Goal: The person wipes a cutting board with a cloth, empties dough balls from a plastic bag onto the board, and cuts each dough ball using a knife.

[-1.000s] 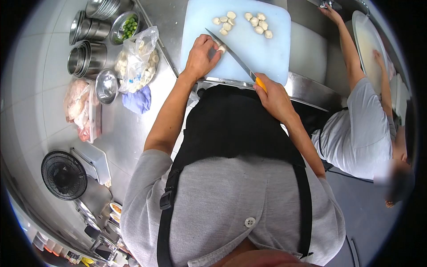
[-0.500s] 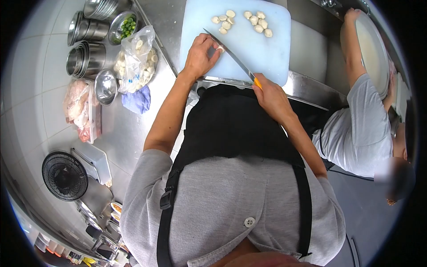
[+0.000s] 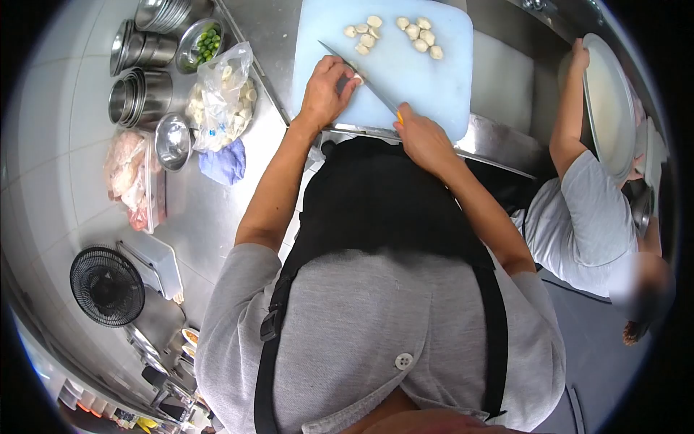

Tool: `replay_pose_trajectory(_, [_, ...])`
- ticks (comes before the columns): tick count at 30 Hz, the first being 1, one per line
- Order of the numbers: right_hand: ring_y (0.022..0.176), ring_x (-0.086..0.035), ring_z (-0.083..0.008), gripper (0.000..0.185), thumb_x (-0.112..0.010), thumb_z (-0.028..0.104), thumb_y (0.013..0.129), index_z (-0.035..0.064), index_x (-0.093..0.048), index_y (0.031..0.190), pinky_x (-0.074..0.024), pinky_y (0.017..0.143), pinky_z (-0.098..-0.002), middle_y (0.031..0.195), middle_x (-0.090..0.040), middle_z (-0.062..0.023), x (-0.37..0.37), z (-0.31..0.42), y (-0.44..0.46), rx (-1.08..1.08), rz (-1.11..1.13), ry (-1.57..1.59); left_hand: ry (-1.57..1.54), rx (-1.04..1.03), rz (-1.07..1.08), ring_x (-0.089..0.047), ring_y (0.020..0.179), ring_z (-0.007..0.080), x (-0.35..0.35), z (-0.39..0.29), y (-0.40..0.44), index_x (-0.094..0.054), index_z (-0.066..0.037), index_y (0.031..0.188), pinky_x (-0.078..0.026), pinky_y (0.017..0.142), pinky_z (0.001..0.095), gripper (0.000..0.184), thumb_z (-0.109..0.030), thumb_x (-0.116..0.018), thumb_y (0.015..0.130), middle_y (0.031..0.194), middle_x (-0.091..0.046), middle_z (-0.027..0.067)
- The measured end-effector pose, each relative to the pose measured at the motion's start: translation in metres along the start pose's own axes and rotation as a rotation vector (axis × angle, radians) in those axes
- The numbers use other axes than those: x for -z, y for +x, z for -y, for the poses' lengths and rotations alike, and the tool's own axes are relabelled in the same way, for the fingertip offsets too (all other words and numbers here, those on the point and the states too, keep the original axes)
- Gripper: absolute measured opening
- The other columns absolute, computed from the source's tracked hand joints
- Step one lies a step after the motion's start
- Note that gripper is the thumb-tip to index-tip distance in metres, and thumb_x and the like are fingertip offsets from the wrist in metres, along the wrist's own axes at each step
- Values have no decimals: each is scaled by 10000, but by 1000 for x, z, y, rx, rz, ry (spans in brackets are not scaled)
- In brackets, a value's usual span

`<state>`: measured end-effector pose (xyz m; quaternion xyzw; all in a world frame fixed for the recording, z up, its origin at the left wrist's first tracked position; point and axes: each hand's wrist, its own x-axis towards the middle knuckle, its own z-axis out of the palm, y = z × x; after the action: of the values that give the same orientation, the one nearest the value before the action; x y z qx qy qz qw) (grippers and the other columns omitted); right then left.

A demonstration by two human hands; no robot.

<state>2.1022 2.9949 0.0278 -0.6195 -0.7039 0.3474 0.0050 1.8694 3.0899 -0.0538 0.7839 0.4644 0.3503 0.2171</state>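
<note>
On the white cutting board (image 3: 426, 83), my left hand (image 3: 325, 92) is closed, its fingertips pinching a small pale ball (image 3: 358, 79) that looks like a fish ball. My right hand (image 3: 425, 139) grips the yellow handle of a long kitchen knife (image 3: 377, 92). Its blade slants up and left across the board and lies against the ball at my left fingertips; whether it has cut in cannot be made out. Farther up the board lie two groups of pale balls, a left group (image 3: 367, 42) and a right group (image 3: 420, 36).
Left of the board stand a plastic bag of pale balls (image 3: 224, 101), a bowl of green produce (image 3: 208, 45), stacked steel containers (image 3: 144, 98), a blue cloth (image 3: 223, 163) and a tub of raw meat (image 3: 150, 188). At right, a co-worker's arm (image 3: 570, 108) holds a large round pan (image 3: 607, 108).
My right hand has moved left and slightly up, pushing the knife forward so its tip reaches farther up-left. My left hand stays put. The co-worker's arm and pan have shifted downward.
</note>
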Motion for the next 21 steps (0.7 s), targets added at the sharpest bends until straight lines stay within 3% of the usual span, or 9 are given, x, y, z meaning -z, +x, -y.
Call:
replay_pose_trajectory(5, [924,-686,-508,299,-562,265,1085,-22,-518,1156,-500,820,-597,930,-709,-310,17,-15,28,80,4,142,-23,35,-28,-641,1086,367,-4,-5,2,-708,-18,987,-543,925,442,186,-108,-825,875,1142,-654,169])
replay_pose_trajectory(8, [921,-682,-517,307,-571,271,1081,-20,-529,1166,-491,813,-597,940,-709,-322,29,-20,16,5,-74,206,36,-14,-137,-686,1031,315,-9,-2,9,-747,-32,994,-571,863,404,115,-111,-791,922,1157,-687,154])
replay_pose_trajectory(9, [919,-678,-525,305,-574,278,1079,-7,-530,1177,-487,809,-597,935,-705,-327,33,-21,9,-14,-70,204,28,-6,-251,-690,1008,312,-7,-9,16,-765,-36,990,-571,846,407,90,-113,-763,943,1102,-715,140])
replay_pose_trajectory(12, [916,-670,-536,305,-580,284,1074,1,-533,1179,-485,811,-603,930,-700,-333,22,-26,2,41,-18,262,27,-60,-323,-699,955,307,-3,-36,54,-769,-42,983,-569,825,415,69,-91,-753,937,1041,-733,129])
replay_pose_trajectory(16, [960,-668,-532,312,-600,268,1059,-16,-550,1177,-492,845,-617,972,-702,-333,-13,-23,18,169,16,257,108,-71,102,-726,876,323,-49,-49,103,-764,-63,995,-581,812,438,197,-164,-827,838,976,-758,125])
replay_pose_trajectory(21, [975,-675,-522,312,-610,266,1052,-16,-568,1178,-499,866,-617,998,-717,-308,-31,-25,28,185,-43,267,147,2,139,-737,881,328,-93,-58,123,-746,-69,1014,-587,803,445,280,-201,-851,790,968,-762,128])
